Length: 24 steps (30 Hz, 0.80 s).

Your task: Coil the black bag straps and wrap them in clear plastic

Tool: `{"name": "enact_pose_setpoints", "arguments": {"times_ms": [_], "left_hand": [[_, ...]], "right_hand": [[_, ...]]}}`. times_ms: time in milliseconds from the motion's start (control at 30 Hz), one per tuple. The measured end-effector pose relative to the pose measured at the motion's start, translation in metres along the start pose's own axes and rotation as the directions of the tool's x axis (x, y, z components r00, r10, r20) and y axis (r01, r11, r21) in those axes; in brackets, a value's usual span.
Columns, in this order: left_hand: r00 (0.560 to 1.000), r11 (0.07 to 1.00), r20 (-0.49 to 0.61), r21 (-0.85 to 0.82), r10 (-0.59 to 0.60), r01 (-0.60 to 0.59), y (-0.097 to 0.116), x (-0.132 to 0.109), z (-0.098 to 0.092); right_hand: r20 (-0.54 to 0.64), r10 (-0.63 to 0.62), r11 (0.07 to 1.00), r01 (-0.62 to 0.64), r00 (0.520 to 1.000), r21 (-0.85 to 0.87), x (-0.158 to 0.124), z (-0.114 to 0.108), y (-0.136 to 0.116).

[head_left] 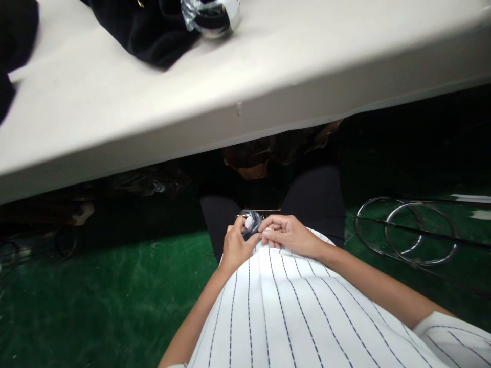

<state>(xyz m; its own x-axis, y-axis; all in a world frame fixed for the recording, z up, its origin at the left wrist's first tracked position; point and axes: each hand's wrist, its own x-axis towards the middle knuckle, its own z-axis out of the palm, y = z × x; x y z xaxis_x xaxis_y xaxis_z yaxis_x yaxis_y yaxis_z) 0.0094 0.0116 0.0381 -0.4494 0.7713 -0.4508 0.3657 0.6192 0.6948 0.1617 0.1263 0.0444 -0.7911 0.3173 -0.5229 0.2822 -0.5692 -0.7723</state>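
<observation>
Over your lap (316,204), your left hand (238,246) grips a dark, white-ended bundle (253,223).

It sits between your left thumb and curled fingers, just beyond your pinstriped shirt (276,306); your right hand (289,236) bunches its fingertips just beside it, and whether they pinch anything cannot be told. Ahead of you, a white-topped table (268,71) bears black fabric (146,30) and a plastic-wrapped item (215,18); metal rings (387,225) show at right, over green floor (115,301).

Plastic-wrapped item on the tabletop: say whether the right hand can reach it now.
Not directly, it seems: the right hand sits below the tabletop, and the front edge stands between it and the item.
</observation>
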Motion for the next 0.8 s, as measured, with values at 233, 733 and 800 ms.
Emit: {"name": "enact_pose_setpoints", "arguments": {"times_ms": [233, 733, 800], "left_hand": [[0.99, 0.975, 0.084, 0.183, 0.11, -0.123, -0.001, 0.004, -0.003], [0.966, 0.965, 0.163, -0.204, 0.199, -0.165, 0.012, 0.003, -0.012], [0.98, 0.968, 0.14, -0.224, 0.143, -0.109, 0.012, 0.003, -0.008]], "right_hand": [[0.239, 0.048, 0.968, -0.105, 0.97, 0.23, 0.003, -0.011, -0.003], [-0.165, -0.323, 0.928, 0.277, 0.932, -0.251, 0.011, -0.002, 0.008], [-0.188, -0.234, 0.963, 0.201, 0.954, -0.177, 0.01, -0.001, 0.009]]}}
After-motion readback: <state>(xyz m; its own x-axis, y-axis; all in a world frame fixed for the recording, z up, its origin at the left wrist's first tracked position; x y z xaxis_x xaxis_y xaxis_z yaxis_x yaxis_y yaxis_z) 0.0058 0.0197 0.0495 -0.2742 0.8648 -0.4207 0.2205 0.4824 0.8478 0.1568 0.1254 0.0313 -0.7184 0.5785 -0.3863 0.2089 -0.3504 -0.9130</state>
